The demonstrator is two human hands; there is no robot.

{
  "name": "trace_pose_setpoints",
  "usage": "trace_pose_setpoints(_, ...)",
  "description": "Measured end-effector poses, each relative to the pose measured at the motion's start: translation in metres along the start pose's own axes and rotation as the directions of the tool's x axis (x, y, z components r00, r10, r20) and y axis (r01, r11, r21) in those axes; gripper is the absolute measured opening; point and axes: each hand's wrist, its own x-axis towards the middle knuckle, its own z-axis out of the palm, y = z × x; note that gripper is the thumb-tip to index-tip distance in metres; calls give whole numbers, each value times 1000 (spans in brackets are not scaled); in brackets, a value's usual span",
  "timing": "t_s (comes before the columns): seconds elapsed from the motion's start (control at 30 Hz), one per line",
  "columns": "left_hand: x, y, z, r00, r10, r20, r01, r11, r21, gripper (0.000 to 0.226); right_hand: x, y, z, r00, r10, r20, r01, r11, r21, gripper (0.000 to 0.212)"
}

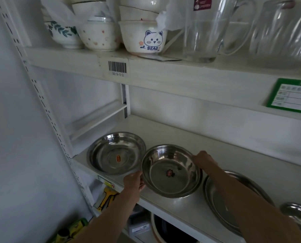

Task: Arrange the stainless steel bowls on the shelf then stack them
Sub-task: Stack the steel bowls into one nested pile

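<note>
Both bare forearms reach in from the lower edge; each hand grips one rim of a round stainless steel bowl on the white shelf board [216, 155].

Ordered by size: a stack of wide shallow steel plates [221, 202] lies at the right, partly hidden by the right forearm; a shallow steel bowl with an orange sticker [116, 153] sits at the left end; the deeper steel bowl with a dark sticker [170, 171] sits between them, its rim just beside the left bowl. Left hand [134, 183] curls its fingers on the near-left rim; right hand [205, 161] curls over the far-right rim. Judged step: arranging. Next move calls for lifting the held bowl level and nesting it centrally in the wider bowl.
</note>
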Motion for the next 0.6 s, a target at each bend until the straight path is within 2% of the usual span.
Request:
trace_pose_setpoints(0.1,4,-3,1,1000,18,5,-18,1000,9,7,8,2,2,1000,16,-11,-15,999,39,55)
trace_pose_setpoints(0.4,6,2,6,997,54,51,-54,998,-9,18,16,9,-4,998,56,-28,-54,995,86,40)
trace_pose_setpoints(0.6,3,15,16,991,86,106,-81,995,-53,27,18,-2,-24,995,-10,-102,31,978,206,22)
